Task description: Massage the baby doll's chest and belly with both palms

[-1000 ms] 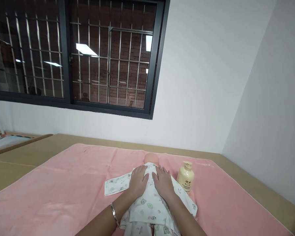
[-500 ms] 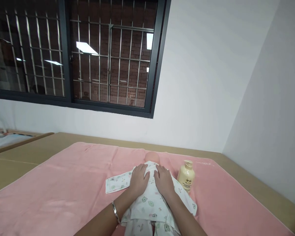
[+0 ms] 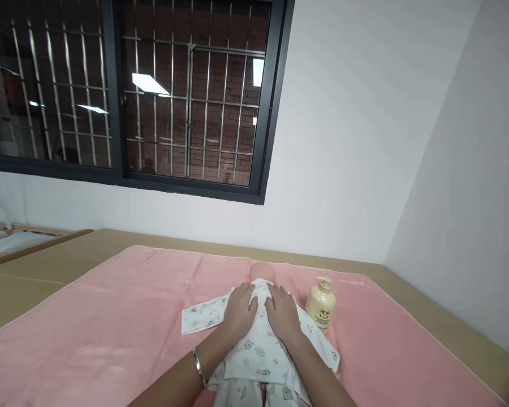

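A baby doll (image 3: 263, 272) lies on a pink blanket, its bare round head pointing away from me. It wears a white printed top (image 3: 258, 350) and matching trousers (image 3: 240, 393). Flat across the upper left of the top rests my left hand (image 3: 240, 310), fingers stretched forward. My right hand (image 3: 282, 310) lies the same way on the upper right, a narrow strip of fabric between the two. Both hands are open and grip nothing. One sleeve (image 3: 201, 316) spreads out to the left; the other slants down to the right, partly behind my right forearm. The doll's face is not visible.
Beside the right sleeve stands a pale yellow pump bottle (image 3: 321, 304). The pink blanket (image 3: 97, 322) covers much of a tan padded surface (image 3: 85, 249) that runs up to white walls. A dark-framed barred window (image 3: 190, 192) is above. At far left is a wooden-edged bed (image 3: 8, 240).
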The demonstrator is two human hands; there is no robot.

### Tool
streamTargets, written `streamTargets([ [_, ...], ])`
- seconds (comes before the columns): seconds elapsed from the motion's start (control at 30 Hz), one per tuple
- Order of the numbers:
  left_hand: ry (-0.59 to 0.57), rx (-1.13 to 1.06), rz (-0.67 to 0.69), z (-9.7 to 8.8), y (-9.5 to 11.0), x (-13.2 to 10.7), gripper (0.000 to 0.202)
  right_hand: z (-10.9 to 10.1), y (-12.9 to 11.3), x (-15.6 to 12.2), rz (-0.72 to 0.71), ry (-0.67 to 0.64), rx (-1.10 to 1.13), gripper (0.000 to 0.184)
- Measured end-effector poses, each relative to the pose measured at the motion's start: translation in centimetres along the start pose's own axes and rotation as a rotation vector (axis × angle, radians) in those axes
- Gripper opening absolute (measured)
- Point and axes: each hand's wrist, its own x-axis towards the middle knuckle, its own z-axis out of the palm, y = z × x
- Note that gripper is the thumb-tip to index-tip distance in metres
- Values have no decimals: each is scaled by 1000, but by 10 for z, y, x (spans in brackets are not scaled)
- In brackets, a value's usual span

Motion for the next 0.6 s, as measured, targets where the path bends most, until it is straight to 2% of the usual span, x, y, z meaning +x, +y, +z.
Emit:
streamTargets([
  [0.13,-10,13,65,-2,1,0,34,-3,-3,-4,-31,35,-8,40],
  [0.3,13,28,-2,0,0,-3,33,0,-2,-6,75,71,-12,40],
  [0.43,17,9,39,2,-5,-4,38,4,3,-1,-23,12,22,48],
  [0.5,23,-2,71,2,-6,-4,37,4,4,-1,-63,27,29,47],
  [0.6,55,3,71,1,-4,-4,32,3,2,-4,-29,84,27,44],
])
